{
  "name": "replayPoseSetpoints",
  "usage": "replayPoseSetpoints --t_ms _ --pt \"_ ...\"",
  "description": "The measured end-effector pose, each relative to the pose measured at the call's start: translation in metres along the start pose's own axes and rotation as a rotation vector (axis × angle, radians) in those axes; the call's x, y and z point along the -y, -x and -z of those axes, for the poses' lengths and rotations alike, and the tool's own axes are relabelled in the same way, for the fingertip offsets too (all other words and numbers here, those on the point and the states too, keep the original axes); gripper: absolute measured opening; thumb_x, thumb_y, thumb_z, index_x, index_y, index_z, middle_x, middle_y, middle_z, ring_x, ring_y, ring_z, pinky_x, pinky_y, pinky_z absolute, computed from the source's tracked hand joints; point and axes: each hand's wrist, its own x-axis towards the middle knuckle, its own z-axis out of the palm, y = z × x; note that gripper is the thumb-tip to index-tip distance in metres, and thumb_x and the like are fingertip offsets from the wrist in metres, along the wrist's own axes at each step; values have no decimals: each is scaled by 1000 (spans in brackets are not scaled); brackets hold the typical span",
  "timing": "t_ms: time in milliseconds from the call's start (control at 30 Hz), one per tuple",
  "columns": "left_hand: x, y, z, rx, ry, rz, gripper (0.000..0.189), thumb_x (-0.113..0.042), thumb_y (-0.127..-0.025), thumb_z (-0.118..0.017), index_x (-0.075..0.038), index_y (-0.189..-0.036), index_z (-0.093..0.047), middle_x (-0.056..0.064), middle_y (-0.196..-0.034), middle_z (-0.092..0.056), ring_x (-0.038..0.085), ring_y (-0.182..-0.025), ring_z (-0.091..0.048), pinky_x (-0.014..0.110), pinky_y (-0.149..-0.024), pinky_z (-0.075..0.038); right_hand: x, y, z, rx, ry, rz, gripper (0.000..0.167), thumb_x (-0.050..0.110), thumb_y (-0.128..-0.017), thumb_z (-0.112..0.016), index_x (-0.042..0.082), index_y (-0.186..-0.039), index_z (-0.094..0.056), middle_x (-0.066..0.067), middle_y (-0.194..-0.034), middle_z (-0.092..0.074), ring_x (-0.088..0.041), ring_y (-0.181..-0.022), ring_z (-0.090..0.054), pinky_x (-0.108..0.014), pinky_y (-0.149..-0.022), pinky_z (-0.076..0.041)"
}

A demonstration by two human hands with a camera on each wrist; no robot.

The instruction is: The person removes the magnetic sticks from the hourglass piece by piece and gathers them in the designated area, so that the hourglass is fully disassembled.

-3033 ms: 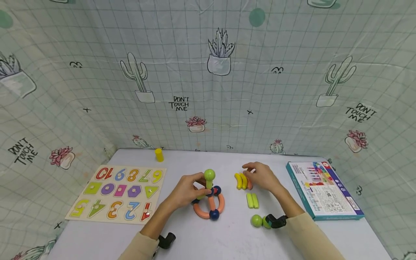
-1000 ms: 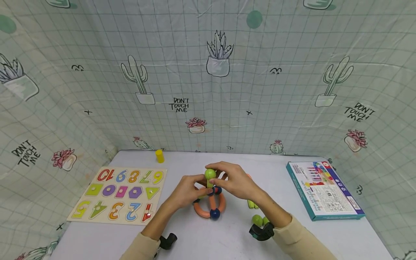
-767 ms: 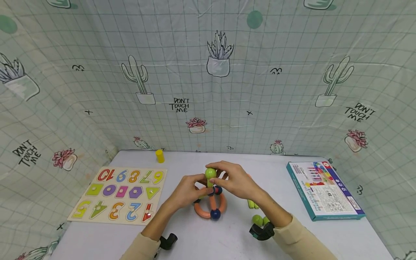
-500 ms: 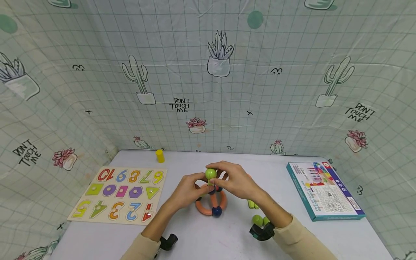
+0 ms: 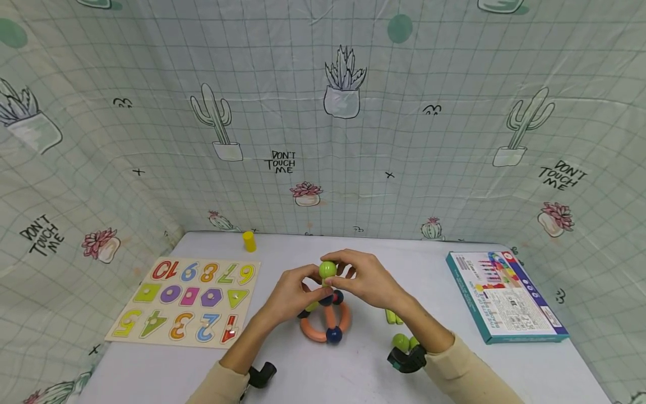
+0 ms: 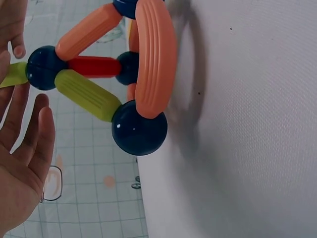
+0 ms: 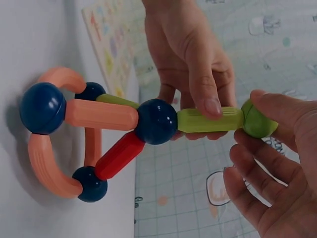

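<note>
A magnetic stick-and-ball frame [image 5: 330, 317] stands before me, with curved orange rods [image 7: 49, 166] and blue balls [image 7: 42, 108] forming its bottom ring. Orange, red [image 7: 120, 154] and green rods slope up from that ring to a blue top ball [image 7: 156, 121]. Above this ball rises a green rod [image 7: 190, 120], capped by a green ball [image 5: 327, 269]. My left hand [image 5: 290, 294] pinches the upright green rod between thumb and fingers. With thumb and fingertips, my right hand [image 5: 370, 280] pinches the green ball from the other side.
A wooden number puzzle board [image 5: 184, 303] lies at left, a yellow cylinder [image 5: 249, 241] behind it. On the right is a flat toy box [image 5: 504, 297]. Green rods [image 5: 393, 317] and green balls [image 5: 401, 341] lie partly hidden by my right forearm.
My right hand has moved left from the curved yellow and orange rods to the green ball, and has stayed there this last second. The left hand keeps its hold; the frame shifts only slightly.
</note>
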Motion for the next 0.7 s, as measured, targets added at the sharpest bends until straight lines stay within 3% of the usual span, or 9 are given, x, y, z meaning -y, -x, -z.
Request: replayPoseSetpoints --t_ms 267,567,700 --pt "-1 1 1 -2 10 -22 19 -23 -89 -79 -18 -105 -71 -4 -99 -72 27 -98 -68 26 -70 -55 1 1 0 -13 4 15 38 32 -92 -75 24 -128 -67 13 -118 -67 -10 -95 -61 -31 -77 -54" --pt "-2 1 0 13 -23 -22 17 -20 -92 -76 -17 -109 -73 -7 -97 -73 12 -87 -66 26 -70 -55 0 1 1 -7 2 13 37 29 -94 -74 23 -130 -66 12 -120 -67 -11 -96 -60 -30 -77 -54" --pt "-2 0 -1 20 -20 -28 19 -22 -92 -75 -16 -110 -73 -6 -98 -73 14 -88 -67 26 -70 -55 -1 2 2 -11 4 15 38 30 -93 -74 23 -130 -66 12 -120 -67 -14 -97 -60 -29 -77 -54"
